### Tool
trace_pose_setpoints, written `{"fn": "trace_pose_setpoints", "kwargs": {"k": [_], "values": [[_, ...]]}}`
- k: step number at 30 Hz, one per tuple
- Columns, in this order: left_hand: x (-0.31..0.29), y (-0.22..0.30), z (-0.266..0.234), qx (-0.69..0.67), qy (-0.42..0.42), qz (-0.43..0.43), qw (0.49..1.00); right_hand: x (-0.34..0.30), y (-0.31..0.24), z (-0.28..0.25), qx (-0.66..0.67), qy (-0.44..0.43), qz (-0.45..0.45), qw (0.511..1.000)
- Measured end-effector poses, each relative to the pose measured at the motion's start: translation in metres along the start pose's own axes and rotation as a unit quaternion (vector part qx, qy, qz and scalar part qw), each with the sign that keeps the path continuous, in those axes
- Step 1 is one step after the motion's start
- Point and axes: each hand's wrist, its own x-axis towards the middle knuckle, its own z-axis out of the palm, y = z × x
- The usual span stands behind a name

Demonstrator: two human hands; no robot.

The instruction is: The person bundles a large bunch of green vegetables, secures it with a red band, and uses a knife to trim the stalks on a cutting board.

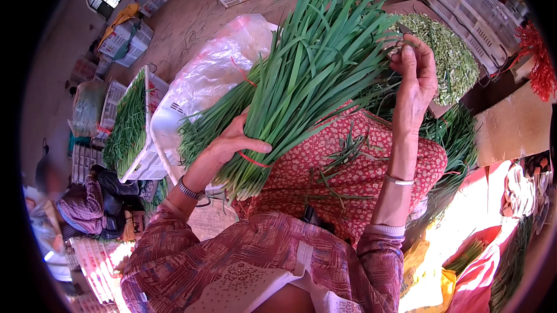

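A: In the head view, where is the bunch of long green leaves?

B: Raised aslant over the left edge of the floral cloth on the lap. Its pale stem ends point down toward the person; its leaf tips fan out toward the heap of pale green bits. The near rim of the white crate, with clear plastic in it, is to the left.

A: And the fingers?

B: The left hand is clamped on the bunch, its thumb across the front just above the red band; the fingers behind are hidden. The right hand is at the leaf tips, fingers curled, thumb near the forefinger. Whether a leaf is pinched there, I can't tell.

A: How would it handle?

B: Fairly light, I'd judge, but floppy: firmer at the stems, soft and easily creased toward the tips, perhaps slick if damp.

A: Best hold?

B: Around the stems by the band, snug without crushing, leaving the loose tips only a light touch.
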Motion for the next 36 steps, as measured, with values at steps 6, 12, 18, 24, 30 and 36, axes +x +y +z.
{"fn": "trace_pose_setpoints", "kwargs": {"k": [6, 12, 18, 24, 30, 36], "values": [[-0.009, -0.03, 0.014, -0.132, 0.019, -0.039, 0.99, -0.059, 0.012, 0.021, -0.462, -0.291, -0.286, 0.787], [-0.023, -0.051, 0.005, -0.152, 0.085, -0.019, 0.984, -0.078, 0.041, -0.024, -0.471, -0.327, -0.203, 0.794], [-0.024, -0.028, 0.027, -0.117, 0.119, -0.016, 0.986, -0.052, 0.009, -0.018, -0.425, -0.282, -0.237, 0.827], [-0.024, -0.025, 0.036, -0.074, 0.122, 0.041, 0.989, -0.059, -0.032, 0.038, -0.374, -0.311, -0.36, 0.796], [-0.035, -0.03, 0.032, -0.133, 0.165, -0.002, 0.977, -0.074, 0.019, 0.02, -0.466, -0.351, -0.289, 0.759], [-0.029, -0.028, 0.04, -0.115, 0.187, 0.045, 0.975, -0.079, 0.022, 0.009, -0.455, -0.341, -0.245, 0.785]]}}
